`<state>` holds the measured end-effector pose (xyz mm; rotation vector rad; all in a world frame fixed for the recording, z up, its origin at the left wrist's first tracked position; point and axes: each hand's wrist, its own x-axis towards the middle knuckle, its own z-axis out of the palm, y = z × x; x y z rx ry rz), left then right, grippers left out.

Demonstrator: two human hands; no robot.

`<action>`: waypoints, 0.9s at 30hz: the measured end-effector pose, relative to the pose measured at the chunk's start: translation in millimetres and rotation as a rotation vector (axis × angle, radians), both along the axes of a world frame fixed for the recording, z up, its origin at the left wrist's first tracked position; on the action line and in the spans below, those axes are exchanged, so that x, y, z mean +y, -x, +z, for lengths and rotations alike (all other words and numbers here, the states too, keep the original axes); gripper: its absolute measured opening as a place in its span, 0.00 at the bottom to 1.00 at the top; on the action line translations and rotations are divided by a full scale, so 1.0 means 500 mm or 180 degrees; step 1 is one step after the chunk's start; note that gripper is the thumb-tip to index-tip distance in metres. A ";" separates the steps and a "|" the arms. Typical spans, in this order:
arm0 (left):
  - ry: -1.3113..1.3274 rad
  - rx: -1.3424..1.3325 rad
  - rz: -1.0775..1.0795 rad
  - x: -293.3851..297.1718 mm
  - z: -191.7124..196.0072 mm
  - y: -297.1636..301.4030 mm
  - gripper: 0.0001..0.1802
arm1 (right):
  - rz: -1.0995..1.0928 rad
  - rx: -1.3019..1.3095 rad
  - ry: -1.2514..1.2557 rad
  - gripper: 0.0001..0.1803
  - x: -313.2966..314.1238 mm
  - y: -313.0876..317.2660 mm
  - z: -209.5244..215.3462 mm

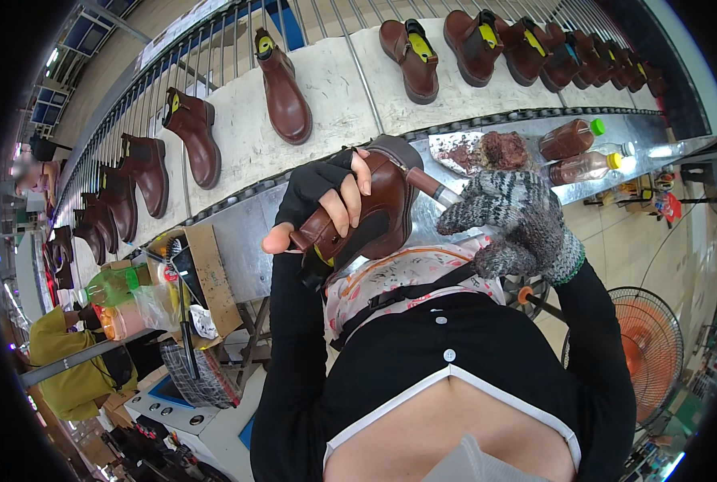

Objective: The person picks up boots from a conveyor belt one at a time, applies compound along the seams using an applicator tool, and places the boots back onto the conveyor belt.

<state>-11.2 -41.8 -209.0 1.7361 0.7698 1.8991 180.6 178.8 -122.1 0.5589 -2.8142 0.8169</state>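
My left hand, in a black fingerless glove, grips a brown ankle boot by its upper and holds it tilted against my chest. My right hand wears a grey knitted glove and holds a brush with a wooden handle against the boot's side. The brush head is hidden behind the boot.
A conveyor belt runs across the top with several brown boots on white pallets. Two bottles of brown liquid and a stained rag lie on the metal ledge. A fan stands at right; a person in yellow sits at left.
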 end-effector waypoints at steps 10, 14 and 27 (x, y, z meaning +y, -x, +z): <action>-0.0068 -0.0436 0.0085 -0.022 -0.015 0.019 0.47 | 0.0184 0.0061 0.0472 0.25 -0.001 0.030 -0.037; -0.0314 -0.0545 -0.0050 -0.045 -0.052 0.064 0.48 | 0.0062 0.0240 0.0303 0.22 -0.035 0.059 -0.081; -0.0685 -0.0859 0.0111 -0.125 -0.146 0.181 0.52 | 0.0574 0.0049 0.1205 0.15 -0.082 0.142 -0.222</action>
